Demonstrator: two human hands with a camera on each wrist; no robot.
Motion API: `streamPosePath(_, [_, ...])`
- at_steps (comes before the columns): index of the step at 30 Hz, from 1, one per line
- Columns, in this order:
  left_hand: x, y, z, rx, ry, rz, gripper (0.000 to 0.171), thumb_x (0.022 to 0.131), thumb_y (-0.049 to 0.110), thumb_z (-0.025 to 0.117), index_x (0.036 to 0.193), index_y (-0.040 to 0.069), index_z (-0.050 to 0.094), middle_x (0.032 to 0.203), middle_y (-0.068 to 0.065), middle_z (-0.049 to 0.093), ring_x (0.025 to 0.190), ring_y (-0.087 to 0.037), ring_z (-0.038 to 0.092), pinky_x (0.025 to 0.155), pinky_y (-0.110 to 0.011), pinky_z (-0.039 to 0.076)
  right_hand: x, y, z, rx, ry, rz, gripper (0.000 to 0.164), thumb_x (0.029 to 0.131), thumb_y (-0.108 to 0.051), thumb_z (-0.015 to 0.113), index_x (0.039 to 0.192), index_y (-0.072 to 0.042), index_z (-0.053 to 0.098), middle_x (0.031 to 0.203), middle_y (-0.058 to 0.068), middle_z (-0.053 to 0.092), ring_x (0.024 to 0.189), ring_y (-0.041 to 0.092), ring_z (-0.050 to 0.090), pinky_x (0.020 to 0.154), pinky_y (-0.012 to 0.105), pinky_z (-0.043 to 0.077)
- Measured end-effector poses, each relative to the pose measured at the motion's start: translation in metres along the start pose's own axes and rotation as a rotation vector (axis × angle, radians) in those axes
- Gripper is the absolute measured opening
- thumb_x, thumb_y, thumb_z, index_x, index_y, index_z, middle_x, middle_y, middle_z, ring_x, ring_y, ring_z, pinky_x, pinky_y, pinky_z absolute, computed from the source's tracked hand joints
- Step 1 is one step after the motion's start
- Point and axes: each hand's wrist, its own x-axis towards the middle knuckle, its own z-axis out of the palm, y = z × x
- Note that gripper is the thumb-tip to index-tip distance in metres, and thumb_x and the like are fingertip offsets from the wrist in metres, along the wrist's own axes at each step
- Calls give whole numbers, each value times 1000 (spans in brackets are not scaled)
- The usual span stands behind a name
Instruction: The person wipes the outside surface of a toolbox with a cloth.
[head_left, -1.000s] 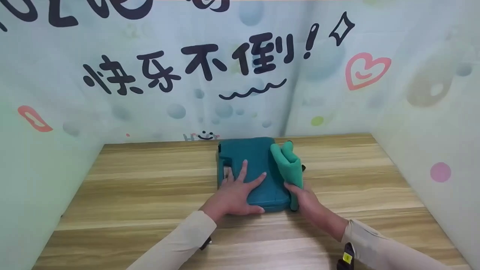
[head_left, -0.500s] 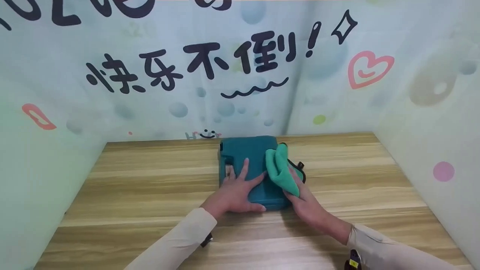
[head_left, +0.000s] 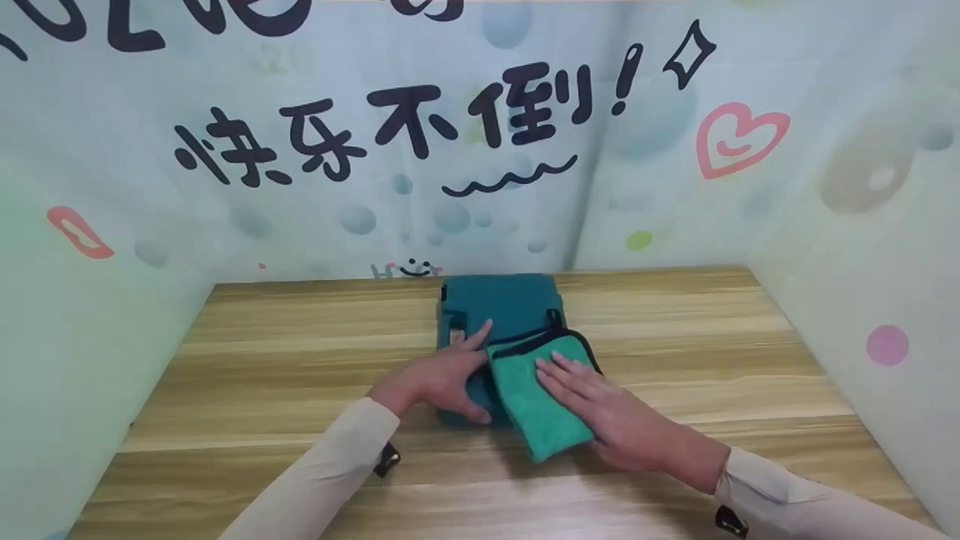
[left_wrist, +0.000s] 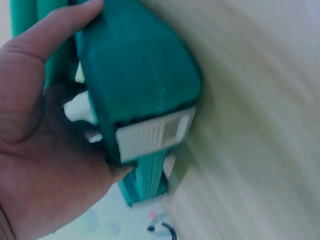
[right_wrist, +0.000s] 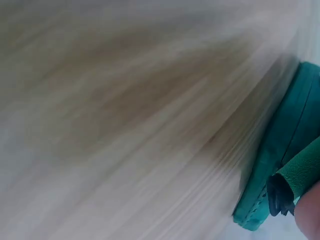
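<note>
A teal hard case [head_left: 499,296] lies on the wooden table, with a pale ribbed latch [left_wrist: 155,135] on its side in the left wrist view. My left hand [head_left: 439,375] rests on its left part, thumb and index spread apart; the other fingers are mostly hidden near the handle opening. A folded green cloth [head_left: 536,405] with black edging slants across the case's right front and hangs past its front edge. My right hand [head_left: 619,420] holds this cloth, fingers laid over it and thumb hidden. In the right wrist view a fingertip [right_wrist: 309,212] touches the cloth's rolled edge.
The wooden tabletop [head_left: 300,352] extends around the case on both sides. Behind it hangs a printed backdrop [head_left: 322,240] with dark lettering, and pale panels close off the left and right. A dark wrist strap piece [head_left: 386,459] shows below the left sleeve.
My right hand has brought the cloth from the case's right side over its top and toward the front, turning the black edge upward. The left hand has shifted slightly left.
</note>
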Motion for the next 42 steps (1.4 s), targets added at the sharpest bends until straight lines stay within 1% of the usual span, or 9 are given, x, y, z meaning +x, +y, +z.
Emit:
streamPosePath(6, [-9,-5,-2,-3,21,-20,98,83,34,87,162,27,30,169,-8,-1,150,-45,9,113,-56,29,-1,-10,5,-173,-36,-217,83,88,-9,65,160,-4,26,166,9,22,151,31,20,119,42,18])
streamPosePath(12, [-8,-3,-3,32,6,-33,94,87,28,84,162,28,29,170,-8,-2,150,-42,14,109,-51,38,0,-21,4,-225,-116,-310,53,110,-18,37,161,-5,27,167,5,22,152,26,17,118,41,21])
streamPosePath(18, [-6,-3,-12,-10,-67,-30,79,96,28,71,162,23,28,169,-8,-6,151,-37,10,116,-47,27,5,-19,4,-275,-132,-403,50,114,-25,25,158,-2,34,165,7,28,151,25,21,118,40,22])
streamPosePath(23, [-5,-5,-12,4,-47,-18,61,102,29,57,158,13,39,169,-9,-3,151,-31,14,118,-44,22,13,-22,7,-321,-137,-437,49,114,-22,22,155,-1,39,163,9,32,150,23,23,118,39,20])
streamPosePath(26, [-5,-6,-8,32,-7,23,56,104,25,55,156,10,41,168,-15,1,148,-39,20,117,-46,25,19,-27,11,-357,-122,-451,49,113,-21,24,153,0,42,161,10,34,150,23,24,118,38,20])
streamPosePath(31, [-5,-5,-4,50,32,49,56,106,17,53,159,18,34,167,-19,3,144,-53,17,116,-53,23,32,-38,23,-421,-115,-446,49,112,-19,23,153,-1,43,161,10,35,150,21,23,119,37,19])
streamPosePath(38, [-6,-3,-4,15,24,-7,71,100,-4,56,160,27,33,169,-10,1,148,-46,11,115,-54,26,57,-57,38,-462,-86,-439,47,112,-18,26,153,-3,44,158,9,40,148,20,29,118,35,20])
streamPosePath(40, [-6,-3,-5,14,24,-1,70,101,-4,56,159,27,33,169,-9,1,149,-44,10,113,-50,30,64,-62,42,-461,-85,-432,46,112,-18,28,153,-3,44,158,8,41,148,19,29,118,35,19])
streamPosePath(42, [-6,-4,-5,4,23,1,68,101,-3,55,159,25,33,169,-10,2,149,-44,10,103,-45,43,71,-67,46,-464,-93,-424,46,112,-19,31,154,-3,42,158,8,40,148,19,28,119,34,17])
